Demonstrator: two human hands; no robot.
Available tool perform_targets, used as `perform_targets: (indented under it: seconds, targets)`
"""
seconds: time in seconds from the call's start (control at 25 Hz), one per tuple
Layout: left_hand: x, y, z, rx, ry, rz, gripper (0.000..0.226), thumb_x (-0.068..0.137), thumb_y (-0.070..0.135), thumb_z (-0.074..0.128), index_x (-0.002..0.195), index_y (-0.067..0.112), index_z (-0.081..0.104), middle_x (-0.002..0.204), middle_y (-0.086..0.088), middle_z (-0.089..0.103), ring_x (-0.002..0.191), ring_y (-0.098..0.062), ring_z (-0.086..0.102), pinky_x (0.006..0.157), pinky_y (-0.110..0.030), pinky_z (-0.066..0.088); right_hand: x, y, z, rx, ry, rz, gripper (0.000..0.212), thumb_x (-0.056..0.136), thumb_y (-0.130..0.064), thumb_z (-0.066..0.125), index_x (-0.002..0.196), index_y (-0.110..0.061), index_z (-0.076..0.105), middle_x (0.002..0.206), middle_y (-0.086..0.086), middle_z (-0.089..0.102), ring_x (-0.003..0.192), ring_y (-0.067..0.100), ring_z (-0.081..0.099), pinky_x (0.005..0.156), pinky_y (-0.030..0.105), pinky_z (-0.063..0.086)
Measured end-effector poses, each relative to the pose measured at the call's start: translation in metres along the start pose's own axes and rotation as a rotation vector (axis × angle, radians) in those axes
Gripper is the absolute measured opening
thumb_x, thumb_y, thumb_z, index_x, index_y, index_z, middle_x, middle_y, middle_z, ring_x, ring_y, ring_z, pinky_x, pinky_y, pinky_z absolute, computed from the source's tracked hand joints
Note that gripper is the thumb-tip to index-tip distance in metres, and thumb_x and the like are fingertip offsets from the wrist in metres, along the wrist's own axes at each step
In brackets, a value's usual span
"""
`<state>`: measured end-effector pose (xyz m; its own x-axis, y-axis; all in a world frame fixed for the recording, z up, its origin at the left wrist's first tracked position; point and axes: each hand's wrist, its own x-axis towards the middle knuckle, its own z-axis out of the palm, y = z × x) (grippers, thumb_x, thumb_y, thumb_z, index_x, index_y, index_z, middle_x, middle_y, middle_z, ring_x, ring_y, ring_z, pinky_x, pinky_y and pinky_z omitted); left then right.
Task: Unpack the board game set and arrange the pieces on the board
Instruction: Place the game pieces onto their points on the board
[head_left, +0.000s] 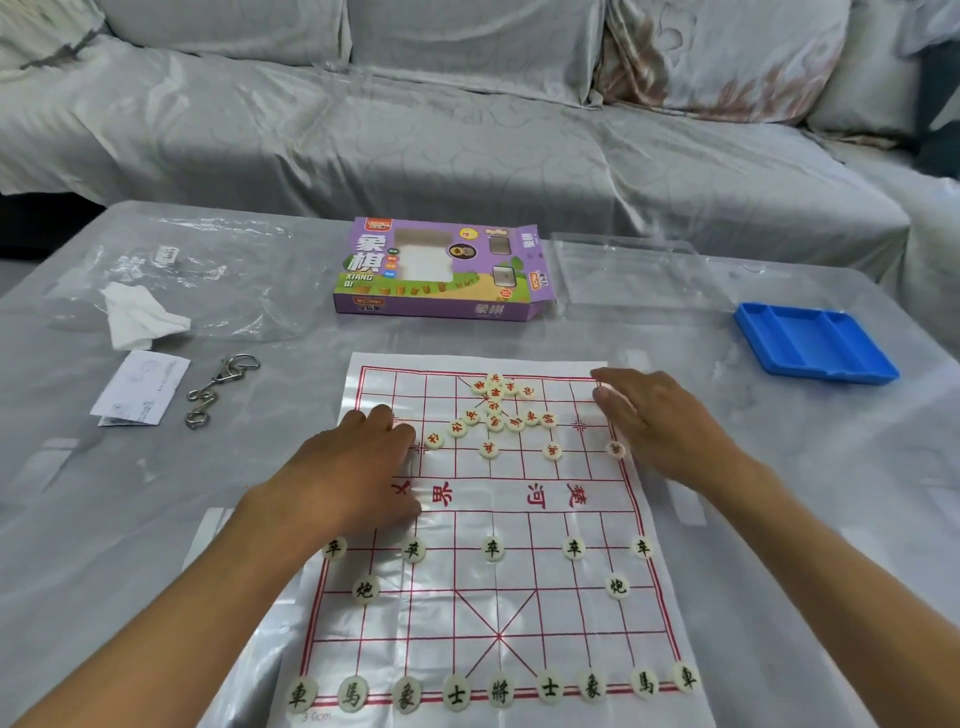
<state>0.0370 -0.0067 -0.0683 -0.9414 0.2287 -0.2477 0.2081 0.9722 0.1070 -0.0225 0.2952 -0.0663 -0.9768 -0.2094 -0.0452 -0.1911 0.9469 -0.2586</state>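
Note:
A white sheet board (498, 603) with a red grid lies on the table. Black-lettered pieces (492, 548) stand in ordered rows on its near half. Red-lettered pieces (501, 410) lie in a loose cluster on the far half. My left hand (358, 462) rests palm down on the board's left side, fingers curled over the sheet beside one red piece (434, 440). My right hand (654, 421) lies flat at the far right edge, fingers straight, with a red piece (616, 448) just beside its thumb side. Neither hand visibly holds a piece.
The open purple game box (441, 270) lies beyond the board. A clear plastic tray (634, 275) and a blue tray (815, 338) sit at the far right. Left are a crumpled tissue (137, 317), a paper slip (140, 389), metal ring puzzles (218, 384) and a plastic bag (171, 260).

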Motion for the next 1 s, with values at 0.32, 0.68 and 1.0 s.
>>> perform_targets:
  seconds: [0.32,0.68,1.0]
  targets:
    - [-0.004,0.004,0.000,-0.007,-0.005,-0.014,0.058,0.084,0.052,0.059,0.134,0.028,0.041,0.130,0.008,0.039,0.120,-0.013,0.038,0.083,-0.031,0.047,-0.010,0.013,0.013,-0.231,-0.220,0.024,0.053,0.102,-0.050,0.017,0.151,-0.030,0.022,0.162,-0.010,0.004,0.146,0.021,0.016,0.112,0.044,0.024]
    - [-0.005,0.004,-0.002,0.016,-0.015,-0.013,0.061,0.081,0.053,0.061,0.133,0.028,0.042,0.129,0.008,0.040,0.118,-0.014,0.040,0.077,-0.029,0.044,-0.013,0.008,0.021,-0.013,0.015,0.040,0.046,0.101,-0.045,0.030,0.141,-0.026,0.044,0.154,-0.005,0.034,0.138,0.021,0.033,0.109,0.042,0.030]
    - [-0.005,0.001,-0.005,-0.008,0.000,0.015,0.058,0.084,0.051,0.059,0.134,0.028,0.042,0.129,0.008,0.043,0.117,-0.014,0.041,0.082,-0.031,0.044,-0.003,-0.044,0.028,0.091,0.142,-0.135,0.026,0.094,-0.028,0.058,0.119,-0.024,0.063,0.129,-0.009,0.060,0.117,0.015,0.049,0.097,0.030,0.039]
